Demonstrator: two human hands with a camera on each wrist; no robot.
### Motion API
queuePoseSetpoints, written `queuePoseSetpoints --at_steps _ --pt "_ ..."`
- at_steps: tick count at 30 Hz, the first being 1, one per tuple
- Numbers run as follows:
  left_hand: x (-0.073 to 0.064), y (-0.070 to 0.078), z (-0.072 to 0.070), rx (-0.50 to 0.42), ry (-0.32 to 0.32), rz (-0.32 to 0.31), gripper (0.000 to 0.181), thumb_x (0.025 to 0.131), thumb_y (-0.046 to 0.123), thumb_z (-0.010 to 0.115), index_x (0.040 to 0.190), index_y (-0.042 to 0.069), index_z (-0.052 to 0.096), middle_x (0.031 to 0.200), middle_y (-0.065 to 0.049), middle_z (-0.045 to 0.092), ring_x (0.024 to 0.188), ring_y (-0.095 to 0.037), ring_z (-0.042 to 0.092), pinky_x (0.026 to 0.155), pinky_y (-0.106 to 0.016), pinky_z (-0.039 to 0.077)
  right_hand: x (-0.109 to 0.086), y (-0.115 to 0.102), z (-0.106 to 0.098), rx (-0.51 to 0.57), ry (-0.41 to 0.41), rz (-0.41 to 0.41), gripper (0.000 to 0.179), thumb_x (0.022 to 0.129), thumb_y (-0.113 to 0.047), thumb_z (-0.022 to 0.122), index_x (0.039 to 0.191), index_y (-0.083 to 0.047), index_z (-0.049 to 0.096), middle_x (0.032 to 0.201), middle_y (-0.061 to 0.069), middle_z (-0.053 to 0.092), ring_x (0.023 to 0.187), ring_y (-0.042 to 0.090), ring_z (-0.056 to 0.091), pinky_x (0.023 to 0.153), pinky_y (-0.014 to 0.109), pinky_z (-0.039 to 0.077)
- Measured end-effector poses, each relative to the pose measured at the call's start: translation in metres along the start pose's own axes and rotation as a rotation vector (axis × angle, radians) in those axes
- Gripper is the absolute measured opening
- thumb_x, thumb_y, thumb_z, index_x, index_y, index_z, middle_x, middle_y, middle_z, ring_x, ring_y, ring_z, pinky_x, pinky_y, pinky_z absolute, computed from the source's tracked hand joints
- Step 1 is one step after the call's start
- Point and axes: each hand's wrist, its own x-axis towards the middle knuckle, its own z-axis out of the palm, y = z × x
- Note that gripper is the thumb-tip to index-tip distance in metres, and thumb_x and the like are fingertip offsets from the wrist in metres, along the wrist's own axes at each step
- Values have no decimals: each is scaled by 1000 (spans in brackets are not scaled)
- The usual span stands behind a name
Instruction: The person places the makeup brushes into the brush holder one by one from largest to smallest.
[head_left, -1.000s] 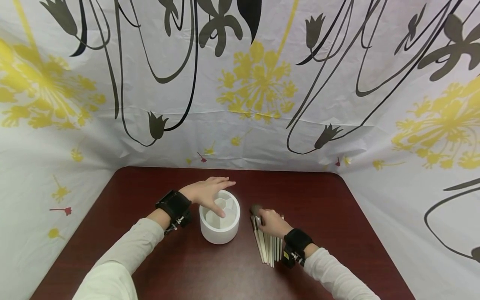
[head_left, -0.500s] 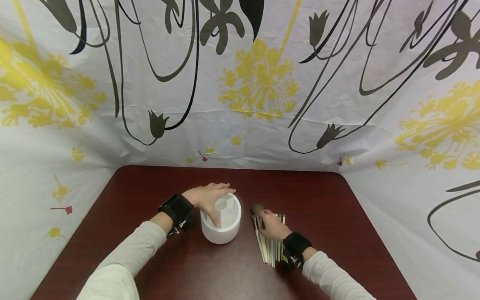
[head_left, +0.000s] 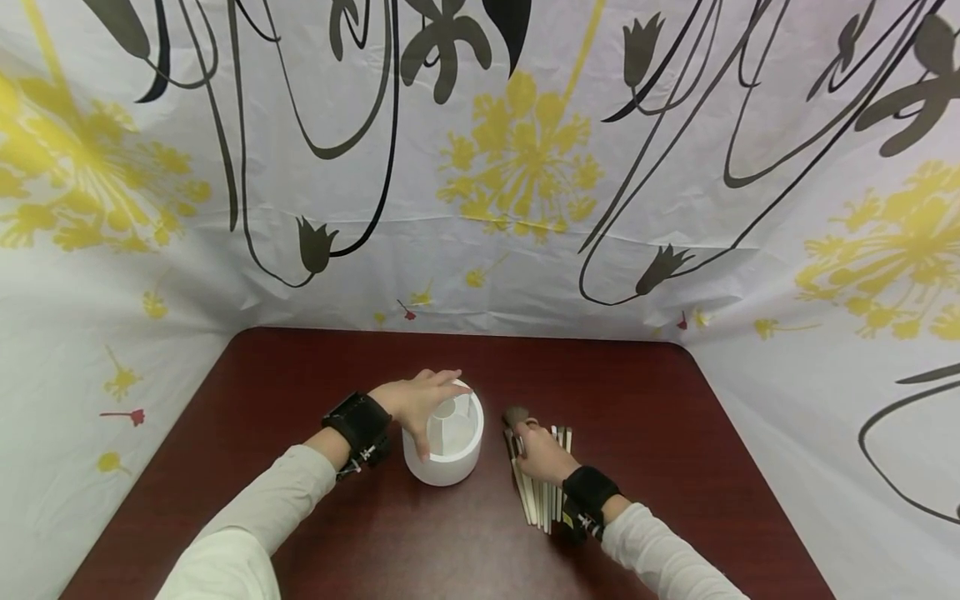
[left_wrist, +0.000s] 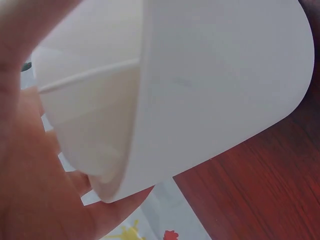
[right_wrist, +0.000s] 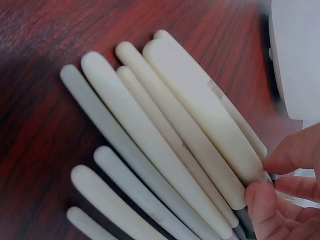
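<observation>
A white round holder (head_left: 450, 472) with inner dividers stands upright on the table. My left hand (head_left: 412, 404) spans its rim, thumb at the near left and fingers at the far side; in the left wrist view the fingers wrap the holder's edge (left_wrist: 220, 95). Several makeup brushes with cream handles (head_left: 553, 500) lie side by side to the right. My right hand (head_left: 546, 457) pinches the thickest makeup brush (right_wrist: 210, 110) close to its ferrule, between thumb and fingers. A dark fluffy brush head (head_left: 515, 416) sticks out past those fingers; other heads are partly hidden.
The dark red wooden table (head_left: 360, 533) reaches back to a white patterned curtain (head_left: 480, 283), which also hangs at both sides. Black camera straps sit on both wrists. The brushes lie a short gap to the right of the holder.
My left hand has come down onto the holder, its thumb drawn back from over the inside to the near left rim. My right hand has barely shifted at the brushes.
</observation>
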Motion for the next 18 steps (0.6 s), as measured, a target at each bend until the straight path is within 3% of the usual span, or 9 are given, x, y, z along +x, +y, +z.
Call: queuePoseSetpoints --at_steps 6,18 --pt "1 -1 4 23 10 3 114 44 32 91 140 20 30 149 -11 13 128 -32 25 86 -42 44 2 0 1 -24 17 -10 37 72 -1 66 107 4 55 96 17 59 84 26 59 63 32 48" --pt "0 -1 4 15 -1 -33 115 45 34 90 141 21 28 149 -8 14 128 -28 25 81 -37 46 9 -7 -1 -34 -52 59 44 69 2 66 110 3 50 106 27 50 62 17 49 50 29 40"
